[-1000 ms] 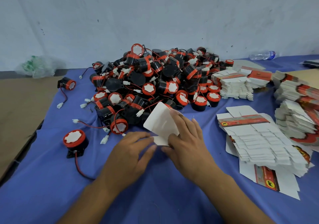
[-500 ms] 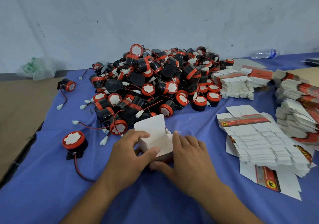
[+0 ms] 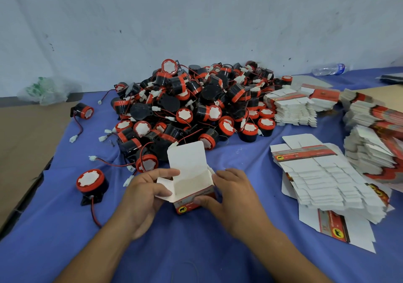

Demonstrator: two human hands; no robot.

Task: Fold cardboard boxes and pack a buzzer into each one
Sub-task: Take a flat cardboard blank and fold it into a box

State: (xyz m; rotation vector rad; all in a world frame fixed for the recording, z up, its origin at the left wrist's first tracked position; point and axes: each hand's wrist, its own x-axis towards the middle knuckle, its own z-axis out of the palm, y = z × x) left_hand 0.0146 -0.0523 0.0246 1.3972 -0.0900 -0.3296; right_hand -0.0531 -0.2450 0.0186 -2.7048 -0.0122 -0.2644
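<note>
A small white cardboard box with a red printed side stands on the blue cloth, its top open and its lid flap upright. My left hand grips its left side, thumb on the side flap. My right hand holds its right side, thumb pressed on the red front face. Behind the box lies a big pile of black and red buzzers with red wires. One loose buzzer sits to the left of my left hand.
Stacks of flat unfolded boxes lie at the right, more stacks behind them. Another single buzzer sits far left. A water bottle lies by the wall. The brown floor shows past the cloth's left edge.
The flat blank has been opened into a standing box. It now sits upright with its lid raised, and both hands have shifted to its sides.
</note>
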